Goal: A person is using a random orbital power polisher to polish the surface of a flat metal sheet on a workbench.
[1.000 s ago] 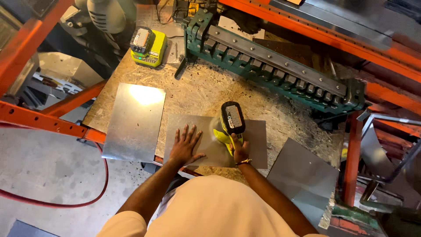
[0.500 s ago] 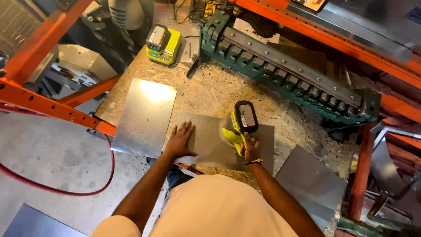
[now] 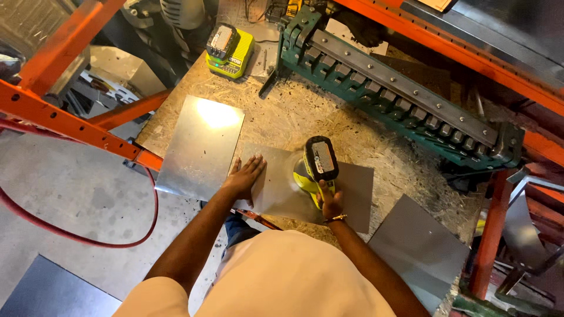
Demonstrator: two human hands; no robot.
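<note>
Grip, right hand: right hand [image 3: 331, 201] is seen closed around the handle of a yellow-green cordless power tool [image 3: 316, 169], whose black battery pack faces up; the working head is hidden beneath the tool body.
Grip, left hand: left hand [image 3: 245, 177] is laid flat, fingers spread, on the middle metal sheet [image 3: 276, 191]; nothing is grasped.
Position of tool: held upright on the middle metal sheet, just right of the left hand, near the front edge of the workbench [image 3: 305, 114].
Sheets: three flat rectangular pieces of grey sheet metal are noted. The left sheet [image 3: 200, 147] is glossy with a bright glare patch and overhangs the bench edge; its right edge touches or overlaps the middle sheet, which of the two cannot be told. The right sheet [image 3: 418, 246] lies apart, dull, at the bench corner.
Bench surface: rough strand-board, tan and flaky in texture.
Containers: battery charger [image 3: 231, 48], yellow-green, is seen at the back with a dark battery seated in it.
Machine: green sheet-metal brake [image 3: 399, 100] with a row of segmented steel fingers lies diagonally across the rear.
Surroundings: orange steel racking [image 3: 70, 120]; red hose [image 3: 76, 232] on the concrete floor.
</note>
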